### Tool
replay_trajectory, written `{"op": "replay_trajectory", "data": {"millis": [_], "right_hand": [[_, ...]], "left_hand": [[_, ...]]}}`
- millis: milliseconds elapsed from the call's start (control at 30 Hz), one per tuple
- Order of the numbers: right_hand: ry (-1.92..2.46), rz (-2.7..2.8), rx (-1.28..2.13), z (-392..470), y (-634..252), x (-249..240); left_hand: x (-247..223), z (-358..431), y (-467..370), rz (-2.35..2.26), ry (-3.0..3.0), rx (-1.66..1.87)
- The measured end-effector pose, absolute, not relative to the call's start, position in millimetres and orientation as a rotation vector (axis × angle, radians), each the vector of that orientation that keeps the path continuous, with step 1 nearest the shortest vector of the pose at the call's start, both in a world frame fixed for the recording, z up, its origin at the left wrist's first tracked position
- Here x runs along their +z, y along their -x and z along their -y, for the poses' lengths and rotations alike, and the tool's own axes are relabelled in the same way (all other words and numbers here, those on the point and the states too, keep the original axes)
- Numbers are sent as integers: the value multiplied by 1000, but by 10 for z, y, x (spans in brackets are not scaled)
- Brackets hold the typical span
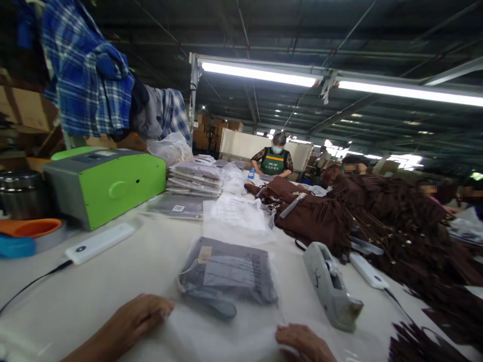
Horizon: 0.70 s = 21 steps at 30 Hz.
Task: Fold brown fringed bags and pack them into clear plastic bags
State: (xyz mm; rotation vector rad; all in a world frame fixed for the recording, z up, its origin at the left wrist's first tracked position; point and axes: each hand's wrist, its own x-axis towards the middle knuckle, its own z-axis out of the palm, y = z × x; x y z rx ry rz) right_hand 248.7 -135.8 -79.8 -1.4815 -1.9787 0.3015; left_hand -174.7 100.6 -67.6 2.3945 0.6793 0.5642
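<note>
A dark grey drawstring pouch [230,271] with a tan tag and a pale cord lies flat on the white table, a translucent plastic bag [222,334] around it and spread toward me. My left hand [138,319] has its fingers curled together on the bag's near left edge. At the near right edge, my right hand [304,342] grips the same plastic, its lower part cut off by the frame. The plastic stretches between both hands, and neither touches the pouch.
A grey tape dispenser [328,286] stands at the right, near a heap of brown fringed bags [377,216]. To the left are a green machine [109,183], a white handheld device [100,244] and an orange scoop [37,227]. Stacked packages [194,178] lie farther back; a person [274,158] works beyond.
</note>
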Motion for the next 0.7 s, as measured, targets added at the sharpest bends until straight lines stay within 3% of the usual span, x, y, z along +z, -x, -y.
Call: {"op": "replay_trajectory", "data": {"millis": [200, 467, 700], "right_hand": [[1813, 1237, 478, 1226, -2435, -873], [2181, 1072, 241, 906, -2224, -735], [2568, 1213, 132, 799, -2140, -720]], "left_hand": [[-364, -945, 1413, -1018, -2085, 710], [-431, -1099, 935, -1380, -2020, 960], [-512, -1189, 820, -1687, -2183, 626]]}}
